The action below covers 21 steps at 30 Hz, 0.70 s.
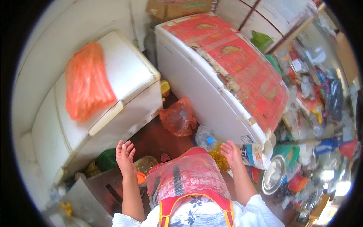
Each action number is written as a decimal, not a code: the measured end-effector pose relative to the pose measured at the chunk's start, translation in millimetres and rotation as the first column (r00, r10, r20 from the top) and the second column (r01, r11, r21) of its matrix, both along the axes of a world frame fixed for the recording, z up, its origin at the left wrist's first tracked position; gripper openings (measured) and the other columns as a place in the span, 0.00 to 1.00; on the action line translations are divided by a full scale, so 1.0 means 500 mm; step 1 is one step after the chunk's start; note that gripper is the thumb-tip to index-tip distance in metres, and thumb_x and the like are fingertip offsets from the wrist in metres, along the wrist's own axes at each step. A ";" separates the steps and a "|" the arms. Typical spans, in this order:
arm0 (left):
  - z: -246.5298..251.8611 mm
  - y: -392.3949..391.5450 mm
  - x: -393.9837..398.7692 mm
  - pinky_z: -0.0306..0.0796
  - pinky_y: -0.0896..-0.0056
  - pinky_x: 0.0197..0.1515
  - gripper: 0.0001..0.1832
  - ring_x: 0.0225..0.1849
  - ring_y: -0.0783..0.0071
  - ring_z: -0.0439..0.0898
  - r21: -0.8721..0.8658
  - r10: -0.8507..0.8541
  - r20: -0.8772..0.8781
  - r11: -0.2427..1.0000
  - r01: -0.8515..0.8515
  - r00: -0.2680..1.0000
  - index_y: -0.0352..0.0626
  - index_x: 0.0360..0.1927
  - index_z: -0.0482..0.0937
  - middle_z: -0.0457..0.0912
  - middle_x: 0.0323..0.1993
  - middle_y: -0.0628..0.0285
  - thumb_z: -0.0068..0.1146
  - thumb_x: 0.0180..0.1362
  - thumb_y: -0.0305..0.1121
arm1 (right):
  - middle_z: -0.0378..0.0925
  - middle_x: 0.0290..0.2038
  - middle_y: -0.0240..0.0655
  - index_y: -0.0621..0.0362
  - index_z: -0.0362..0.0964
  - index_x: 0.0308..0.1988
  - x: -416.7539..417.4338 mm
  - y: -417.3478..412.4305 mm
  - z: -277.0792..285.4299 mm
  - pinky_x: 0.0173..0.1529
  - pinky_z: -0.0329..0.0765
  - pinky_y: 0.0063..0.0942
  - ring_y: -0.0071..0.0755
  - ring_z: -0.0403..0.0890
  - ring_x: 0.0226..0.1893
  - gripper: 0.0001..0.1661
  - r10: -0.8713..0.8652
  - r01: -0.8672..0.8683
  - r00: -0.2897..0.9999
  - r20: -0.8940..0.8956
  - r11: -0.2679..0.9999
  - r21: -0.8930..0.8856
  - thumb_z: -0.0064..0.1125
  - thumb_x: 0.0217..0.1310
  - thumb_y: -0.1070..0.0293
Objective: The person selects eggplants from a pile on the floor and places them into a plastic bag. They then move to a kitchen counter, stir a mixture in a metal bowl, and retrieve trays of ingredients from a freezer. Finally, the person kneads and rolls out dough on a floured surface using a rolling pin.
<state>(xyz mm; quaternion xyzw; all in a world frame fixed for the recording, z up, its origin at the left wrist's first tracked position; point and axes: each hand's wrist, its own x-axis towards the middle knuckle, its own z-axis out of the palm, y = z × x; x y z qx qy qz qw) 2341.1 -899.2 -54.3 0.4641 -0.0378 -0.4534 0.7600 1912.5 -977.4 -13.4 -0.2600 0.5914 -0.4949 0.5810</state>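
Observation:
Both hands are raised at either side of a red apron (187, 173) that has clear plastic film over its front. Nothing is in my left hand (125, 157); its fingers are apart, beside the front of a white chest freezer (133, 110) and a dark green round object (106, 160). My right hand (231, 154) holds nothing either, fingers spread. Below and beside it stand a plastic bottle of yellow liquid (219, 159) and a large clear plastic bottle with a blue cap (208, 139). An orange plastic bag (89, 82) lies on the freezer lid.
A second chest freezer (192, 71) with a worn red covering stands ahead to the right. Between the freezers, a red plastic bag (180, 117) sits on the reddish-brown floor (147, 136). At right are a metal basin (273, 174) with white contents and cluttered shelves (306, 140). Cardboard boxes (96, 188) stand at lower left.

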 end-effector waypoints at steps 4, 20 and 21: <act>0.054 -0.202 -0.018 0.68 0.69 0.50 0.21 0.48 0.72 0.74 -0.006 -0.213 0.039 0.977 0.213 0.976 0.41 0.58 0.64 0.75 0.48 0.57 0.47 0.64 0.38 | 0.70 0.47 0.44 0.60 0.56 0.56 0.043 -0.167 0.019 0.47 0.73 0.40 0.41 0.73 0.49 0.30 -0.136 0.155 0.970 0.200 0.985 -0.080 0.49 0.62 0.52; 0.182 -0.923 -0.379 0.71 0.60 0.47 0.24 0.46 0.64 0.73 0.071 -0.752 -0.222 0.623 0.779 0.621 0.43 0.56 0.63 0.73 0.44 0.58 0.48 0.62 0.45 | 0.75 0.41 0.41 0.61 0.71 0.41 -0.122 -0.630 0.036 0.40 0.78 0.30 0.43 0.75 0.44 0.16 -0.728 0.683 0.281 0.625 0.609 0.403 0.43 0.50 0.81; 0.178 -0.958 -0.395 0.71 0.59 0.47 0.23 0.46 0.64 0.73 0.079 -0.767 -0.218 0.602 0.794 0.603 0.43 0.56 0.63 0.73 0.44 0.58 0.48 0.62 0.44 | 0.73 0.44 0.43 0.63 0.70 0.42 -0.122 -0.632 0.016 0.39 0.79 0.29 0.49 0.74 0.48 0.24 -0.736 0.684 0.252 0.629 0.595 0.423 0.39 0.42 0.88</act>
